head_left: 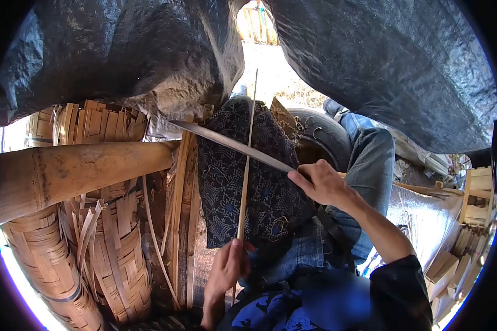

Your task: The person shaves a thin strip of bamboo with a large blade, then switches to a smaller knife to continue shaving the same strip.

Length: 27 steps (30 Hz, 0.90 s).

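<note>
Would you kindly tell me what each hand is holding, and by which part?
Left hand: bamboo strip, toward its lower end. Right hand: long blade, at its right end.

Dark, creased plastic sheeting (392, 71) hangs across the front — harsh daylight glares through its gap from pale ground (266, 59) beyond. At left, a thick bamboo pole (102, 170) crosses woven bamboo bundles (38, 251); ahead lies a tyre (336, 137).

Work surface = dark patterned cloth (221, 204) over the person's denim-clad lap (303, 251), mid-frame. Pale strip (244, 198) runs top to bottom across it, contact not clear; thin yellowish curl (281, 220) on its lower right. Sunlit ground (259, 59) at upper centre, dry straw-like litter (301, 91) on it.
</note>
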Tool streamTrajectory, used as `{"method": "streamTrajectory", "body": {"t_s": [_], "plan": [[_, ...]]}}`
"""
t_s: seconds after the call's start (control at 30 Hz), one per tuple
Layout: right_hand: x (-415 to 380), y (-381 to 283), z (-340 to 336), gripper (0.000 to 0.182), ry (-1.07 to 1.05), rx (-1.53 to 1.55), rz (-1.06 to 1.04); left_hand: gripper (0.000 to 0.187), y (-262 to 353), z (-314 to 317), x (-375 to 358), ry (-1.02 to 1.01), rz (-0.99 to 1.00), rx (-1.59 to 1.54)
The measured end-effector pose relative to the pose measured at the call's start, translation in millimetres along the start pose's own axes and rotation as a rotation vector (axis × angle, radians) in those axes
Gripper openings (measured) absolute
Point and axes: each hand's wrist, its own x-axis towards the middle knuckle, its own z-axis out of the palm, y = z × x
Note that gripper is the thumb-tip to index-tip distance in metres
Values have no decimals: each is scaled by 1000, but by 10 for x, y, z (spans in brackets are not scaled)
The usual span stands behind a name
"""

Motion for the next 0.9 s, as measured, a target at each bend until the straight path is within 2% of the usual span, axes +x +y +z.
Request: {"method": "streamTrajectory", "body": {"t_s": [0.07, 0.13, 0.17, 0.33, 0.4, 0.43, 0.47, 0.53, 0.57, 0.63, 0.8, 0.87, 0.9], "plan": [[-80, -98, -28, 56, 46, 27, -13, 47, 62, -3, 43, 21, -17, -17], [-114, -192, -122, 57, 55, 58, 83, 47, 50, 5, 129, 87, -40, -92], [-119, -180, -134, 57, 56, 57, 74, 45, -34, 9, 207, 95, 57, -96], [-164, -234, -151, 59, 88, 96, 164, 38, 50, 155, 389, 158, 94, -69], [-243, -264, -59, 59, 171, 41, 102, 35, 45, 225, 416, 313, 243, 287], [-269, -270, -27, 59, 251, -19, 38, 32, 92, 269, 404, 397, 305, 405], [-273, -267, -20, 59, 253, -19, 39, 32, 118, 293, 405, 395, 306, 407], [-272, -262, -14, 53, -10, 18, 198, 38, 144, 325, 399, 448, 360, 585], [-273, -256, 24, 53, -36, 20, 240, 38, 143, 311, 388, 451, 360, 583], [-293, -180, 130, 56, -12, 0, 190, 43, 125, 246, 365, 243, 140, -1], [-331, -178, 172, 58, 5, -29, 64, 39, 77, 215, 328, 239, 6, -305], [-341, -213, 150, 57, -44, -17, 74, 37, 106, 191, 300, 111, 15, -528], [-347, -215, 147, 57, -43, -19, 69, 37, 76, 165, 310, 114, 20, -530]]}}
